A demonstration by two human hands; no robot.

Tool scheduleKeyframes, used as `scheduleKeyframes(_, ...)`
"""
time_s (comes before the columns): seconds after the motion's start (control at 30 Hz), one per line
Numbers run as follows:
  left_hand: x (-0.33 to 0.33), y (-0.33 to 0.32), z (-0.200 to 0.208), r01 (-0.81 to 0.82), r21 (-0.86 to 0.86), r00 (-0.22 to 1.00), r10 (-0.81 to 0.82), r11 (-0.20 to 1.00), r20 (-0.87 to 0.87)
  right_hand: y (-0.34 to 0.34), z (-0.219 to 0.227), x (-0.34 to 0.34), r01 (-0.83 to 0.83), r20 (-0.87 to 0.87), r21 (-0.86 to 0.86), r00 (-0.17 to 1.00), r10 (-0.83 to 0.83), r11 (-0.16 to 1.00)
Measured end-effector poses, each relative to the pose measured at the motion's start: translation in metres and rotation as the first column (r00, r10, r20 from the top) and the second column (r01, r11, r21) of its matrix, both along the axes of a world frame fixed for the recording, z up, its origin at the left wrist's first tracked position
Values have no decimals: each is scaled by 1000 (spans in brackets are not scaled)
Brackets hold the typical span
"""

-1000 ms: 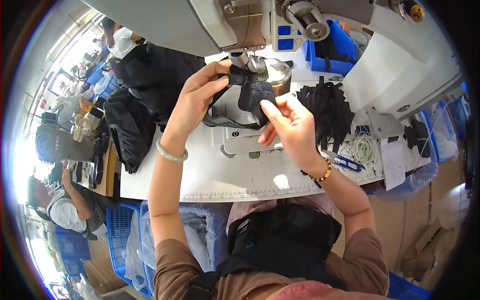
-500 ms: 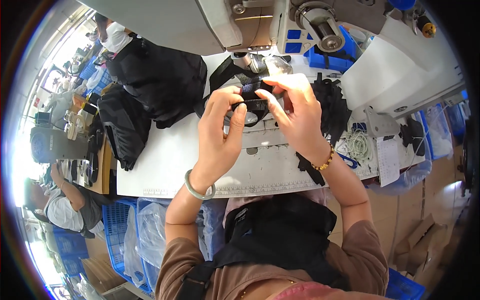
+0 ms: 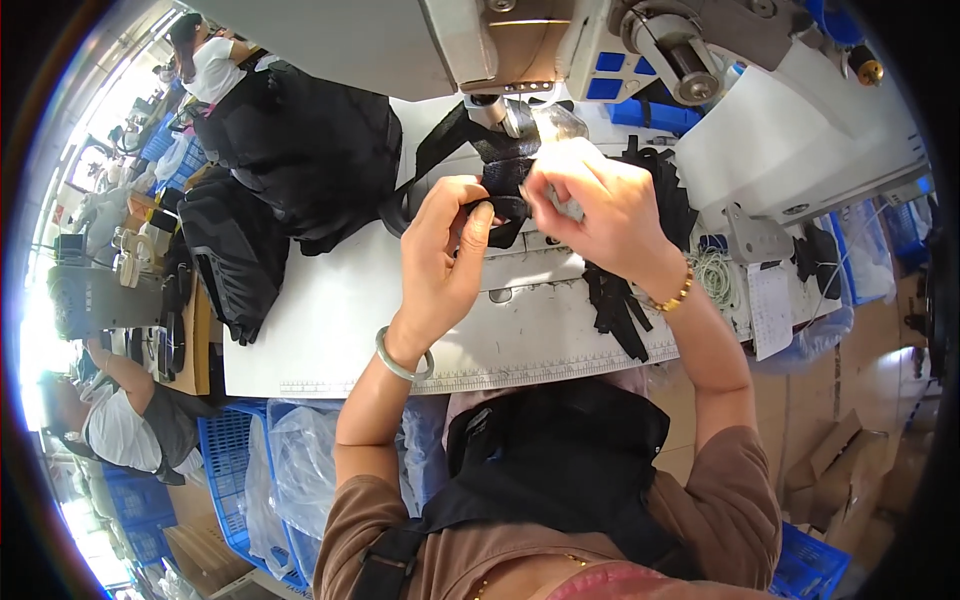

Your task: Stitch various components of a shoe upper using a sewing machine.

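Just in front of the sewing machine's needle area, a black webbing strap (image 3: 508, 172) is folded over on itself. My left hand (image 3: 445, 258) pinches the fold's near left end between thumb and fingers. On the strap's other side, my right hand (image 3: 605, 208) is closed with thumb and fingertips together at its edge; exactly what lies between those fingertips is partly hidden. The sewing machine (image 3: 505, 45) hangs over the far side of the table, its light shining on the far part of the strap. A black fabric bag (image 3: 300, 150) lies left of my left hand, connected toward the strap.
Black strips (image 3: 615, 305) lie beside my right wrist. A tangle of pale cord (image 3: 712, 275) and a paper sheet (image 3: 770, 310) are at the right. A ruler scale (image 3: 480, 378) runs along the table's front edge. Blue baskets (image 3: 228, 470) stand below; a co-worker (image 3: 125, 420) sits at left.
My right hand has drawn its fingers together and turned at the strap's right edge. My left hand keeps its pinch nearly in place. The whole view has shifted slightly.
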State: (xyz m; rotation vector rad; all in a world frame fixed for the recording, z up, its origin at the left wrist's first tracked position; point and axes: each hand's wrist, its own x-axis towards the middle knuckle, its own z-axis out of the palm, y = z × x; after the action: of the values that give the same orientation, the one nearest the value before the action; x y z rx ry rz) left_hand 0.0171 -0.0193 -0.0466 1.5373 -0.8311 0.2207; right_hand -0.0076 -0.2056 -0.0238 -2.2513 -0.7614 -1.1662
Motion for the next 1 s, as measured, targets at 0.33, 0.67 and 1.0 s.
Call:
scheduleKeyframes(0.33, 0, 2, -4, 28, -17, 1000, -28, 999, -13, 8, 0, -15, 155, 91, 49, 983, -159, 987)
scheduleKeyframes(0.67, 3, 2, -4, 45, 3, 999, -45, 999, 16, 12, -15, 9, 229, 200, -3, 954, -224, 973)
scheduleKeyframes(1.0, -1, 4, -3, 74, -5, 995, -74, 997, -63, 1, -23, -2, 36, 250, 228, 964, -94, 973)
